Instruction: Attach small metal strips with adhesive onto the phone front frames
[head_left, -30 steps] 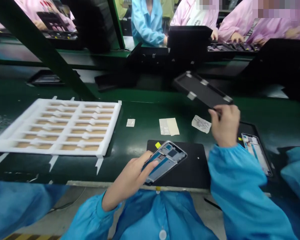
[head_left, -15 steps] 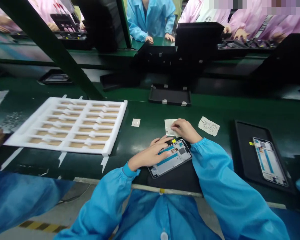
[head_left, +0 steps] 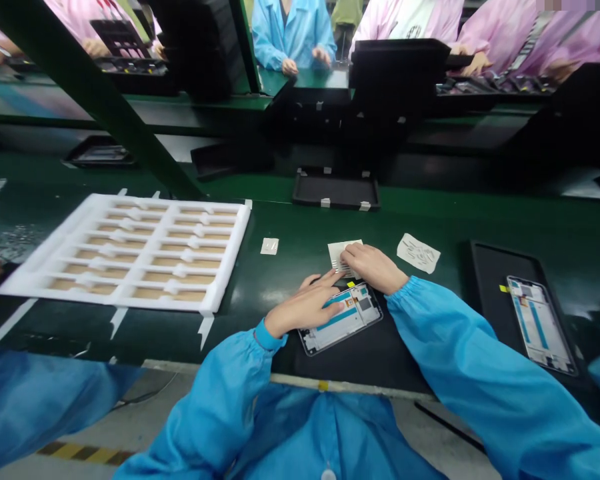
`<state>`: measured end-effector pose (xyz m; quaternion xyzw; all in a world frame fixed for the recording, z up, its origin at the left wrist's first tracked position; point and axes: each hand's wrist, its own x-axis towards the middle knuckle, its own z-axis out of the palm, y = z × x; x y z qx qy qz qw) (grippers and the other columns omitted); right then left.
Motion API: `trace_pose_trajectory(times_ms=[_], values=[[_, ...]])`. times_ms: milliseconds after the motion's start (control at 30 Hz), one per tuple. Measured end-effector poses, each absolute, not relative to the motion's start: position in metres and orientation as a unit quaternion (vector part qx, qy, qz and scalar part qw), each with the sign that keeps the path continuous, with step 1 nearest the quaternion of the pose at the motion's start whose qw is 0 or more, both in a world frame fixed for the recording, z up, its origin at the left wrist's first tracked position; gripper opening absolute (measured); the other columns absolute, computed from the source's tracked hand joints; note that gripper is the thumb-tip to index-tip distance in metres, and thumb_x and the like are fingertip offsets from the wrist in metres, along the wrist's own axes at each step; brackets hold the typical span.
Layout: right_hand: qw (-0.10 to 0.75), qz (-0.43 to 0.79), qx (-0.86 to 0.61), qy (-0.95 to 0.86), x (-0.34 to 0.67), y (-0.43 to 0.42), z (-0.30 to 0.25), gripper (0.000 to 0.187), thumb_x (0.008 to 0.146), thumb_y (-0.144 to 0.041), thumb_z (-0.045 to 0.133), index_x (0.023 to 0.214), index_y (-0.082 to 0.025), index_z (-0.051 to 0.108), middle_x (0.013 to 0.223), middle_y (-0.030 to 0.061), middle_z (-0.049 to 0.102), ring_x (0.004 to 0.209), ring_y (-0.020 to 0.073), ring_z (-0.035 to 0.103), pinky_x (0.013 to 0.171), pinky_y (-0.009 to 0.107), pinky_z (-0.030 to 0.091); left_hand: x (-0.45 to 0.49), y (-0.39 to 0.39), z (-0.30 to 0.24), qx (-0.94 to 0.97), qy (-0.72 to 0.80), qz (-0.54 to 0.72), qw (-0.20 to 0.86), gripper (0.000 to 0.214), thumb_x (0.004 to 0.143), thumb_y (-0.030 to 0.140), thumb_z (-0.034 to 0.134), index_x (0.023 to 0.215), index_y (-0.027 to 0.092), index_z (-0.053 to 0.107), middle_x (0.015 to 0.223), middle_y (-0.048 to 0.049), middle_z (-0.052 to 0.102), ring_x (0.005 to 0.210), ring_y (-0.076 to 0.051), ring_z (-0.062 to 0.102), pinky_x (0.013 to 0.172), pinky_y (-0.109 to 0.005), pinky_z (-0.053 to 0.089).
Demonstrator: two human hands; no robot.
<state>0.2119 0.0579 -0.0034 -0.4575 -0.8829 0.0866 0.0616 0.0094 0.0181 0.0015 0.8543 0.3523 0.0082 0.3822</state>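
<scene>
A phone frame (head_left: pixel 341 319) with blue and grey inner parts lies on a black mat (head_left: pixel 375 353) in front of me. My left hand (head_left: pixel 305 308) rests on the frame's left part, fingers stretched flat. Just beyond the frame, my right hand (head_left: pixel 370 265) has its fingertips pressed together on a small white sticker sheet (head_left: pixel 341 253) lying on the green belt.
A white foam tray (head_left: pixel 130 250) with several slots lies at left. A black tray (head_left: pixel 336 189) sits beyond the sheet. A crumpled white backing (head_left: pixel 418 253) and a small white piece (head_left: pixel 269 246) lie on the belt. Another phone frame (head_left: pixel 540 323) rests at right. Other people work across the line.
My right hand has let go of the black tray, which now lies on the belt, and has come down to the sticker sheet. My left hand has laid the phone frame flat on the mat.
</scene>
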Motion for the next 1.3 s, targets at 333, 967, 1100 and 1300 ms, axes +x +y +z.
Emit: trace_pose_trajectory(times_ms=[333,967,1100,1300], values=[[0.214,0.15,-0.539,-0.801,0.227,0.088,-0.023,0.015,0.096,-0.019,0.037,0.086,-0.02,0.048,0.09,0.0075,0.059,0.085,0.0196,0.057,0.079,0.032,0.045,0.009,0.016,0.005,0.849,0.353,0.019,0.394,0.033,0.099,0.042,0.042,0.109,0.02,0.064,0.161,-0.0081,0.024,0.151,-0.025,0.018,0.12,-0.051,0.018],[0.397,0.295,-0.517,-0.699,0.209,0.102,0.011,0.011,0.093,-0.03,0.048,0.087,-0.022,0.052,0.08,0.0017,0.065,0.071,0.0148,0.062,0.067,0.028,0.048,-0.003,0.004,0.019,0.848,0.35,0.074,0.39,0.033,0.101,0.044,0.037,0.103,0.021,0.06,0.163,-0.0078,0.019,0.151,-0.029,0.017,0.118,-0.052,0.025],[0.413,0.305,-0.523,-0.681,0.212,0.063,0.036,0.009,0.091,-0.03,0.056,0.09,-0.021,0.058,0.084,0.0021,0.065,0.078,0.0164,0.063,0.069,0.029,0.049,-0.006,-0.009,0.05,0.862,0.372,0.076,0.337,0.027,0.102,0.036,0.037,0.105,0.021,0.059,0.124,-0.0069,0.061,0.11,-0.022,0.061,0.092,-0.036,0.049],[0.411,0.377,-0.514,-0.652,0.211,0.004,0.068,0.011,0.09,-0.032,0.061,0.089,-0.022,0.057,0.085,0.0019,0.066,0.08,0.0179,0.065,0.071,0.031,0.052,-0.004,-0.024,0.064,0.906,0.394,0.019,0.153,0.021,0.1,0.027,0.045,0.09,0.019,0.061,0.086,-0.0034,0.063,0.079,-0.02,0.062,0.068,-0.031,0.045]])
